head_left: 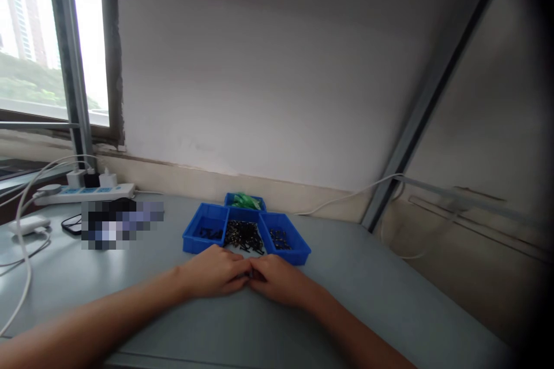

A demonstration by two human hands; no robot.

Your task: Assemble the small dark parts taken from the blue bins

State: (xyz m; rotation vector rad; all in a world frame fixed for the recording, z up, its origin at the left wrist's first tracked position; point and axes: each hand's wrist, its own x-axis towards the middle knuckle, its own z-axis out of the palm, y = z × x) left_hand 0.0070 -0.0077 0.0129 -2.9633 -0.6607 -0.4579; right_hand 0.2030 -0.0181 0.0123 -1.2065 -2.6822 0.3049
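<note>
My left hand [214, 271] and my right hand [277, 277] meet fingertip to fingertip just above the table, in front of the blue bins. Both are closed in a pinch, and a small dark piece [249, 273] shows between them, too small to name. Behind the fingers lies a loose pile of small dark and metallic parts [244, 235]. On its left stands a blue bin [197, 245] with some dark parts inside. Another blue bin [296, 256], to the right, holds small metallic parts.
A rear blue bin [228, 199] contains green plastic bags [246, 202]. Leftward on the grey table [372, 288] are a power strip [125, 191] with chargers, white cables [26, 242] and a blurred-out item [116, 222]. A slanted metal post [415, 138] rises at the right.
</note>
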